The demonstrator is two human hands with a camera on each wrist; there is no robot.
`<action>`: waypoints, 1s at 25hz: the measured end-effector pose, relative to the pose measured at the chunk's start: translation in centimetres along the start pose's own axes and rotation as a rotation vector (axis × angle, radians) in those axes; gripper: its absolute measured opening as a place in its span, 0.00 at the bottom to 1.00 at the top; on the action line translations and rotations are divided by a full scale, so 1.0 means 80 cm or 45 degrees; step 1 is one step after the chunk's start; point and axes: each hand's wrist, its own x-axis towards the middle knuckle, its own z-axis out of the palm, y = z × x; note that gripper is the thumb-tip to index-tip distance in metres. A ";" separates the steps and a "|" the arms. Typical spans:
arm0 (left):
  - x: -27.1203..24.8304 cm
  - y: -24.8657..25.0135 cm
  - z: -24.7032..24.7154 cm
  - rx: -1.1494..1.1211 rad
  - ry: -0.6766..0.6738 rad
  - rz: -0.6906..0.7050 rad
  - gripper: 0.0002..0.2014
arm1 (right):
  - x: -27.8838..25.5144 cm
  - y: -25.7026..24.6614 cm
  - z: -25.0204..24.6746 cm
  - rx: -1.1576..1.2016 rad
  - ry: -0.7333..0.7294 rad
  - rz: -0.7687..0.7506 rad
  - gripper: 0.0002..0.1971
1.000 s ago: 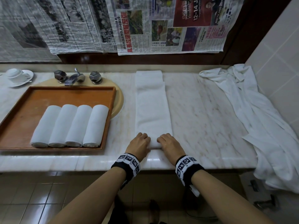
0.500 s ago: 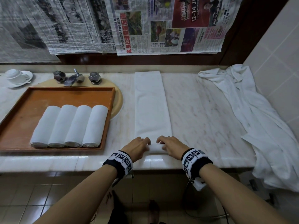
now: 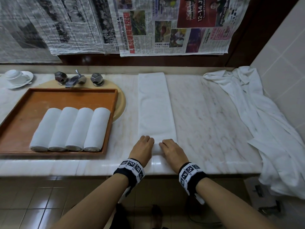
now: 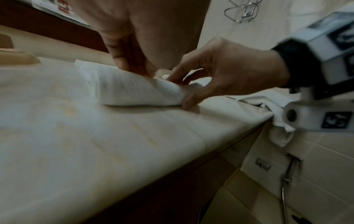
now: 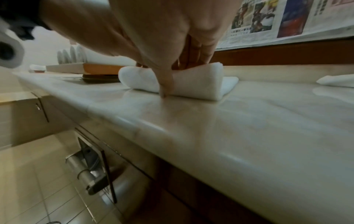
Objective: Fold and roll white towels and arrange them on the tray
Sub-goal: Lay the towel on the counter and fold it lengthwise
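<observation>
Marble counter [image 3: 206, 113] fills the middle of the head view, with a folded white towel [image 3: 154, 103] lying just right of centre, its long axis running from the near edge up toward the wall. Its near end is rolled. The left hand [image 3: 142, 150] and right hand [image 3: 172, 152] sit side by side there, fingers curled over the roll, thumbs tucked behind it. Four rolled towels [image 3: 71, 129] lie in the wooden tray [image 3: 24, 113] at left.

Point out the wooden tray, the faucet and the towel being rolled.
wooden tray [image 3: 69, 100]: head view, bare floor of the tray.
faucet [image 3: 75, 80]: head view, the spout.
towel being rolled [image 3: 154, 104]: head view, the flat unrolled stretch.
</observation>
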 end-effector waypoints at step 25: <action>0.011 -0.007 0.016 -0.018 -0.096 0.162 0.17 | -0.021 -0.015 0.023 -0.130 0.090 0.091 0.28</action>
